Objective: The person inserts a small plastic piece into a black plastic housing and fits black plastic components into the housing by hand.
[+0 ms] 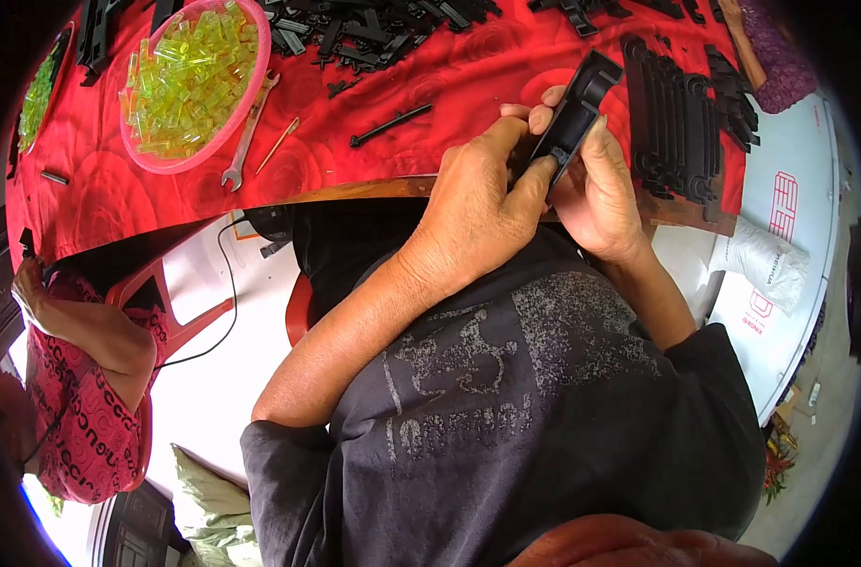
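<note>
Both hands hold one black plastic part [578, 106] just above the near edge of a table with a red cloth [374, 170]. My left hand [473, 203] grips its lower end, thumb pressed against the side. My right hand [596, 189] cups it from the right, fingers wrapped behind it. The part is long and tilted, its upper end pointing away from me. A row of similar black parts [681, 118] stands stacked to the right of my hands.
A pink basket of yellow-green clear pieces [194, 80] sits at the left, with a wrench [246, 132] and a thin stick [277, 145] beside it. Loose black parts [374, 33] lie at the far edge. Another person in a red patterned top [85, 378] sits at my left.
</note>
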Demonstrator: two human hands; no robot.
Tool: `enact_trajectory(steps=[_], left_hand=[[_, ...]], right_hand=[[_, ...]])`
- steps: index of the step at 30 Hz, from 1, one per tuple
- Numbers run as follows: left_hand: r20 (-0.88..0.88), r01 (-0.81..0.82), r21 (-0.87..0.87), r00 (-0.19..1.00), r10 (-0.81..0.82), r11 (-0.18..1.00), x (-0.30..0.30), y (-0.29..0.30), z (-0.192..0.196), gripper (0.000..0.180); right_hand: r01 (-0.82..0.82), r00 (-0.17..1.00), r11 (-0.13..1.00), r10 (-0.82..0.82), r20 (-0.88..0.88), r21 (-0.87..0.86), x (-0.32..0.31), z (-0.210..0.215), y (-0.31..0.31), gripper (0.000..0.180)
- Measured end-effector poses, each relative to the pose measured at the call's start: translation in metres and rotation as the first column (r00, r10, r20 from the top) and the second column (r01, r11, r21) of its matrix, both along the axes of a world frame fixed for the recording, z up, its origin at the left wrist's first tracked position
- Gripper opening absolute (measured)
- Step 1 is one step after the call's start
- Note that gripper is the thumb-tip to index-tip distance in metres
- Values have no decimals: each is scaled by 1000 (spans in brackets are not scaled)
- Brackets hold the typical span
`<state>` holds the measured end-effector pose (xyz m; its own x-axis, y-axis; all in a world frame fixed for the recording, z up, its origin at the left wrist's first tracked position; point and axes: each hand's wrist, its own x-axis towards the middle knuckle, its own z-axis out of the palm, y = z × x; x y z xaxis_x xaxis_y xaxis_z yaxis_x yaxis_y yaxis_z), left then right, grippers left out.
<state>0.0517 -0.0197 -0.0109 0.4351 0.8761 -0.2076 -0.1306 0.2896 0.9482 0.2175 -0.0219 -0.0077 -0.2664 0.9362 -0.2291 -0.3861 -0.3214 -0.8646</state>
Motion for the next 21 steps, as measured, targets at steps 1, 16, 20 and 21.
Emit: enact_trajectory(steps=[1,16,20,21], left_hand=[[-2,-43,5,999,43,999,1,-1,-1,20],[-64,-127,69,989,132,989,4,-10,-4,19],[-214,9,122,977,17,993,-6,-15,-2,27],[-213,11,123,977,15,992,-8,-15,-2,27]], right_hand=[[0,1000,1000,0,5,-5,0,0,0,51],[22,998,998,-26,-57,-58,0,-2,2,53],[78,981,996,-83,-178,-33,9,-12,7,54],[81,980,996,-85,-177,-32,9,-12,7,54]])
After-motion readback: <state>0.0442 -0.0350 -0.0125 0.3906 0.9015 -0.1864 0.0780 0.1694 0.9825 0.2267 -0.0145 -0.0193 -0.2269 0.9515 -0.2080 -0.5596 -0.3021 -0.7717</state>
